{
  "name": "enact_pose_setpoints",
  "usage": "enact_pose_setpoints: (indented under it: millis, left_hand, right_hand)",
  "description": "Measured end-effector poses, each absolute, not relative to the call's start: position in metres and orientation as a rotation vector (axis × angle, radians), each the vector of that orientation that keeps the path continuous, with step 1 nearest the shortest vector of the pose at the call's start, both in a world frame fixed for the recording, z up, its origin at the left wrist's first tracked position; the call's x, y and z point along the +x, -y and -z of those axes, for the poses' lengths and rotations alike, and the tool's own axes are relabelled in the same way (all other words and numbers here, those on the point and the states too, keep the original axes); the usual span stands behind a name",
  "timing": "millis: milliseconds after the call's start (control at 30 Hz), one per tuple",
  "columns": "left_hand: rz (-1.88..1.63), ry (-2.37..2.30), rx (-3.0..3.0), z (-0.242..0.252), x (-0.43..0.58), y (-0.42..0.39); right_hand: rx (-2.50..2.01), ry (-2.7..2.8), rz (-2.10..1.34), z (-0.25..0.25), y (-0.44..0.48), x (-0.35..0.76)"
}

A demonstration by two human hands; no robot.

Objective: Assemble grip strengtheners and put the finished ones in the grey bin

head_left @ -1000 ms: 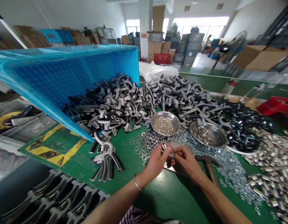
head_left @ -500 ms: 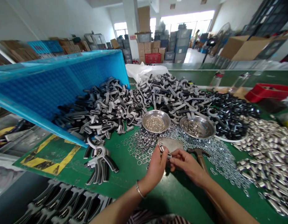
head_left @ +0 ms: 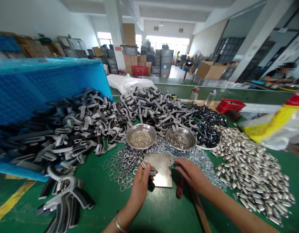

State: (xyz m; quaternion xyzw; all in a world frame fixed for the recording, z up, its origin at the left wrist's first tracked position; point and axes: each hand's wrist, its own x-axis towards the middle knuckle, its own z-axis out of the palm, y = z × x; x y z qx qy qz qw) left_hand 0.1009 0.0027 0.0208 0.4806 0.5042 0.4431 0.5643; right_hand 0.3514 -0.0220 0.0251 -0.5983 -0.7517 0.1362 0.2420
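My left hand (head_left: 139,185) is closed on a small metal coil spring (head_left: 143,164), with a shiny cylindrical metal piece (head_left: 152,172) sticking out beside it. It hovers at the left edge of a flat metal plate (head_left: 161,171). My right hand (head_left: 194,174) is empty as far as I see, its fingers stretched out and slightly blurred, right of the plate above the small metal nuts or washers (head_left: 202,163). Below that hand, a hammer's wooden handle (head_left: 200,213) shows, its head hidden. A red-handled tool (head_left: 180,187) lies close by.
Steel bowls of small parts, one left (head_left: 141,147) and one right (head_left: 188,147), stand behind the plate. Grey-black handles (head_left: 101,119) spill from a blue crate (head_left: 74,71). Metal rings (head_left: 112,171) lie left, silvery cylinders (head_left: 251,165) right. Another person sits at the far right.
My hands have separated: the right let go of the metal piece and moved right, while the left keeps the spring. The camera view has turned right and tilted up.
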Motion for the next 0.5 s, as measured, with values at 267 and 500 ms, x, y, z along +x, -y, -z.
enact_pose_setpoints:
  millis: [267, 500]
  left_hand:
    - [-0.92, -1.122, 1.098, -0.024, 0.129, -0.007]
    - [-0.805, -1.085, 1.083, -0.017, 0.143, -0.005]
  right_hand:
    - [-2.401, 1.439, 0.05, -0.021, -0.071, 0.55]
    - [-2.58, 1.518, -0.151, 0.006, -0.102, 0.584]
